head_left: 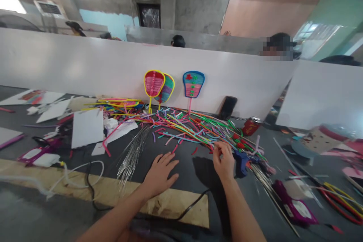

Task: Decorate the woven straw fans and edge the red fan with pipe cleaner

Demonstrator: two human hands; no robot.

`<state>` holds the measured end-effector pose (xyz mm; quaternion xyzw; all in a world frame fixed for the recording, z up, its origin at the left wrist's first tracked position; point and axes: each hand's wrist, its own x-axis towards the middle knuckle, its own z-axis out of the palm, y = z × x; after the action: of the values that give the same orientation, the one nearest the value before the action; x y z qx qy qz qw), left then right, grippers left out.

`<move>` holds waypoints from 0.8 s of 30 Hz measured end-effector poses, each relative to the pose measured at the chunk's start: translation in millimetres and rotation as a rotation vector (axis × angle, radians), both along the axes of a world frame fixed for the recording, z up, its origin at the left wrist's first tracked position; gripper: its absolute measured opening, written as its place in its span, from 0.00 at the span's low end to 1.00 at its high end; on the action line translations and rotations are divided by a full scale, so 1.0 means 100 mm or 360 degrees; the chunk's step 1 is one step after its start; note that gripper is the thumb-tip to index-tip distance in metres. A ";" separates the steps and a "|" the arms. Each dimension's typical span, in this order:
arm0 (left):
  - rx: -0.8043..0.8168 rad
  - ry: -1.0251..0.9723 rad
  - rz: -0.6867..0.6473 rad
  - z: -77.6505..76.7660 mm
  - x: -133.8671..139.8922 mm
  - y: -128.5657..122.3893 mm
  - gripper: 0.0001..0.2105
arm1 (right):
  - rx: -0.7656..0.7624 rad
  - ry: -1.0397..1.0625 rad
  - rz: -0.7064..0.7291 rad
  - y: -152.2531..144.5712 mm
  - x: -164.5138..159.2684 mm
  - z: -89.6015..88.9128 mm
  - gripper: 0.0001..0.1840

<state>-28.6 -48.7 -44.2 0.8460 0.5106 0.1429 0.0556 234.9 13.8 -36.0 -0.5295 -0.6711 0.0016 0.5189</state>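
My left hand [161, 171] lies low over the dark tabletop with its fingers spread, holding nothing. Its fingertips are near a short pink-red pipe cleaner piece. My right hand [224, 160] has its fingers curled together in a pinch at the near edge of a heap of coloured pipe cleaners [184, 130]; what is between the fingertips, if anything, is hidden. Just right of that hand lies a blue glue gun [241, 162]. Left of my left hand is a bundle of thin silvery wires [133, 153]. Small loose pieces, one of them a red curl [194, 151], lie between the hands.
Against a white partition [113, 64] lean a red-and-yellow fan [154, 85], another partly behind it, and a blue-rimmed fan [193, 83]. A black phone [227, 107] and a red can [251, 126] stand to the right. White cards [87, 128] and cables lie left. People are beyond the partition.
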 end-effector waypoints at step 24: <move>0.0056 0.0248 -0.0007 -0.04 0.02 -0.02 0.22 | -0.0450 0.0799 -0.0003 -0.08 0.21 0.10 0.17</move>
<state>-27.0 -50.7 -48.2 0.8566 0.5089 0.0853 0.0010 256.0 6.2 -25.7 -0.5803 -0.5143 0.2258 0.5898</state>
